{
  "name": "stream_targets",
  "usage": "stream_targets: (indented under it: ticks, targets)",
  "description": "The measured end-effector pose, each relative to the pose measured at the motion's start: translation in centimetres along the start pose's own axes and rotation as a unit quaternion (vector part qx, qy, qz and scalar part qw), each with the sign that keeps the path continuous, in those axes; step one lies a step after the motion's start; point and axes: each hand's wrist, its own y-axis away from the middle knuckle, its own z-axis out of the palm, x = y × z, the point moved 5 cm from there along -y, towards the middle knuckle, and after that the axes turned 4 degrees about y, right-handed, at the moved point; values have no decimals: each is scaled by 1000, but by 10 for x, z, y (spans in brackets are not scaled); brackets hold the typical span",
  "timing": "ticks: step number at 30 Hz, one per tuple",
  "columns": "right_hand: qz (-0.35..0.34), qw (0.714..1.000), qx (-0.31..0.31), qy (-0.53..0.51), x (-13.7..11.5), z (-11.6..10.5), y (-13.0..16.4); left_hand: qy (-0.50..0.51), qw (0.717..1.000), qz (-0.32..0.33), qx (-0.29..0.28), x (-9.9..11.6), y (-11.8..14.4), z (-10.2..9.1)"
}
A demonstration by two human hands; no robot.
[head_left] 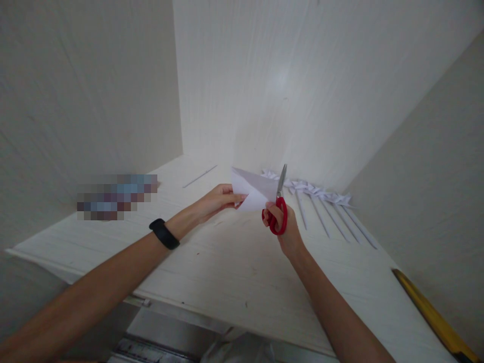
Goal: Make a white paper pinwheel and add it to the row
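A white sheet of paper (254, 187), with a diagonal fold across it, is held up above the table between my two hands. My left hand (223, 197), with a black band on its wrist, pinches the paper's left side. My right hand (283, 219) has its fingers in the red handles of a pair of scissors (280, 201) and also touches the paper's lower right corner. The scissors point upward, their blades nearly together and beside the paper's right edge.
Several white paper pinwheel-like shapes on thin sticks (315, 191) lie along the back right. A single thin paper stick (200, 176) lies at the back left of the white table (227, 267). A blurred-out item (117, 196) is at left; a yellow tool (431, 312) lies at right. Walls enclose the table.
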Motion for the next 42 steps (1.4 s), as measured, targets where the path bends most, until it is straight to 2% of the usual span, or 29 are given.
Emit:
stream_targets:
  ticks: [10, 19, 25, 30, 35, 42]
  targets:
    - [3, 999, 34, 38, -2, -7, -1, -55, 998, 22, 33, 4, -2, -4]
    - [-5, 998, 13, 56, -2, -6, 0, -26, 997, 43, 53, 7, -1, -2]
    - [-24, 997, -6, 74, -6, -4, 1, -53, 995, 55, 64, 9, -1, -3]
    - [-45, 995, -12, 89, -11, -3, 3, -38, 995, 69, 67, 10, 0, -4]
    - [-63, 992, -24, 109, -14, 0, 5, -4, 996, 57, 69, 10, 1, -3]
    - [-81, 987, -39, 133, -12, 1, 4, -6, 995, 55, 84, 10, 1, -5]
